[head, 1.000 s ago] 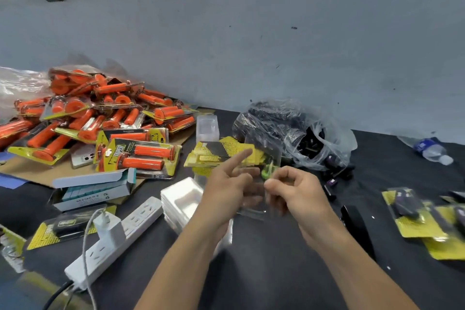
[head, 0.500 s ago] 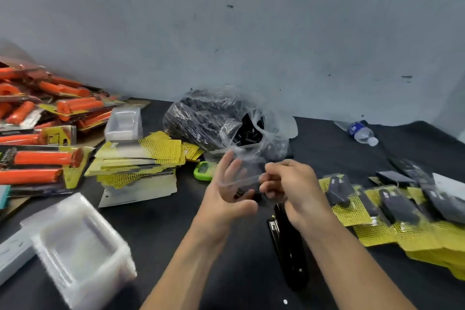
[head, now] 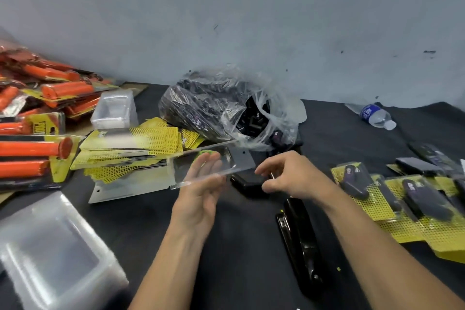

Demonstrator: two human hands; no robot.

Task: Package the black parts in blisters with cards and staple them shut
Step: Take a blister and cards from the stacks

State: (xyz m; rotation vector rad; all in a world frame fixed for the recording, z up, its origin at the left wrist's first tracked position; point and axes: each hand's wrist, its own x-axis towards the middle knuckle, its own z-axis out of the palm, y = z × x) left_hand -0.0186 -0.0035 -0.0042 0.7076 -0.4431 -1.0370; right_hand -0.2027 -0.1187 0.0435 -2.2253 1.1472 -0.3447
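Blister (head: 236, 158): one clear, empty shell held above the dark table (head: 251, 246), between the card pile and the stapler.

Hidden or unclear, largest first:
- Orange-handled packs (head: 37, 148) run off the left edge.
- A stack of clear trays (head: 55, 251) at lower left is blurred and cut by the frame.
- Finished packs (head: 392, 199) on yellow cards are heaped at the right, and the outermost run out of view.
- Black parts inside the crumpled plastic bag (head: 214, 111) show only through its open mouth.
- The yellow cards (head: 141, 143) lie fanned, and the blister's left end crosses in front of their edge.
- The far end of the black stapler (head: 299, 234) passes under the right wrist.
- A black object (head: 247, 184) under the hands cannot be identified.
- A green item (head: 205, 151) behind the blister shows only as a sliver.

The blister's long axis runs left to right and rises slightly to the right. Its flat flap with the punched hole is at the right end.

The left hand (head: 198, 191) is palm up with straight fingers, supporting the shell from below. The right hand (head: 289, 178) has loosely curved fingers and grasps nothing. Its fingertips are just beside the flap, and contact cannot be told.
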